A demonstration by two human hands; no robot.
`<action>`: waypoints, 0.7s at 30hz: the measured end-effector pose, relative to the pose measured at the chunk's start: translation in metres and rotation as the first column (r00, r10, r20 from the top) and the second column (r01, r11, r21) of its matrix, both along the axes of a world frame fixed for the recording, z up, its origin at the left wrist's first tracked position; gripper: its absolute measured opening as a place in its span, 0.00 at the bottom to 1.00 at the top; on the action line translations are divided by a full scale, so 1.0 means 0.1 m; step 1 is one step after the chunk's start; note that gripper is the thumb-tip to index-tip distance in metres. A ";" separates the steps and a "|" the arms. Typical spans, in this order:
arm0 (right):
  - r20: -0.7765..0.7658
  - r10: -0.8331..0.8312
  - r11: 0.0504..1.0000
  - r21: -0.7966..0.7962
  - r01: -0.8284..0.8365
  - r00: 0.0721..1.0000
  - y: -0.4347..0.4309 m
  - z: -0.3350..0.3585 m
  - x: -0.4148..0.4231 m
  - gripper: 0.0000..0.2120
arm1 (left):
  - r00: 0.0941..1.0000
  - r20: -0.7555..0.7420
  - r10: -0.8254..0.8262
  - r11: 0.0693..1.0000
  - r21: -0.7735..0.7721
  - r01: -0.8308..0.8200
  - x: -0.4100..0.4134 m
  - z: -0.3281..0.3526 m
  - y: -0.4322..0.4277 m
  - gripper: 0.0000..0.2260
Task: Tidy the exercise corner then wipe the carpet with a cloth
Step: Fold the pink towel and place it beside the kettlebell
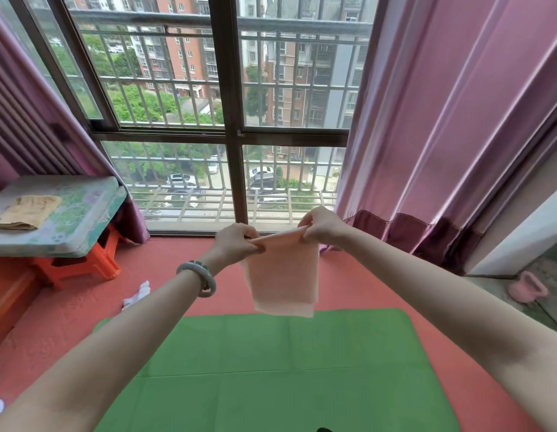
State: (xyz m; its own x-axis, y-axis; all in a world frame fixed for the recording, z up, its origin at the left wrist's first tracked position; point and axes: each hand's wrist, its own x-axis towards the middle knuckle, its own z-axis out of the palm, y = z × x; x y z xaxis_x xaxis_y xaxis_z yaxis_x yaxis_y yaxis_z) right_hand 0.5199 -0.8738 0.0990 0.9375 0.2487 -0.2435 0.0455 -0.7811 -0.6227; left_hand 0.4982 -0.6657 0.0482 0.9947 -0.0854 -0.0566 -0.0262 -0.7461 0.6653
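A pale peach cloth (283, 275) hangs folded in the air in front of the window. My left hand (236, 243) pinches its top left corner and my right hand (320, 226) pinches its top right corner, both arms stretched forward. Below the cloth a green exercise mat (286, 369) lies flat on the red carpet (83, 307). A pink kettlebell (527, 288) stands on the grey floor at the right, beyond the carpet's edge.
A low table (74, 226) with a floral cover stands at the left on an orange stool (83, 263), with a folded tan towel (27, 212) on it. A small white scrap (138, 296) lies on the carpet. Purple curtains (458, 120) flank the barred window.
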 end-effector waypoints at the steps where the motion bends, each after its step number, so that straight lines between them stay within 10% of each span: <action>1: 0.048 0.004 0.998 -0.059 -0.001 0.999 0.03 0.00 0.00 0.10 | 0.999 -0.022 -0.028 0.999 -0.021 0.028 0.01 0.00 0.00 0.08; 8: 0.105 0.198 0.977 -0.100 -0.187 0.975 0.09 0.13 0.02 0.09 | 0.998 -0.036 0.057 0.959 -0.277 -0.065 -0.02 -0.07 0.16 0.13; 13: 0.174 0.176 0.984 -0.031 -0.174 0.969 0.13 0.13 0.04 0.11 | 0.903 -0.360 0.232 0.834 -0.405 -0.376 -0.17 -0.29 0.20 0.42; 16: 0.194 0.110 0.991 0.052 -0.122 0.975 0.15 0.10 0.02 0.14 | 0.639 -0.765 0.077 0.596 -0.479 -0.645 -0.42 -0.50 0.07 0.42; 21: 0.160 0.117 0.979 0.149 -0.141 0.980 0.32 0.05 -0.11 0.03 | 0.555 -0.807 -0.203 0.123 -0.583 -0.803 -0.56 -0.75 -0.24 0.43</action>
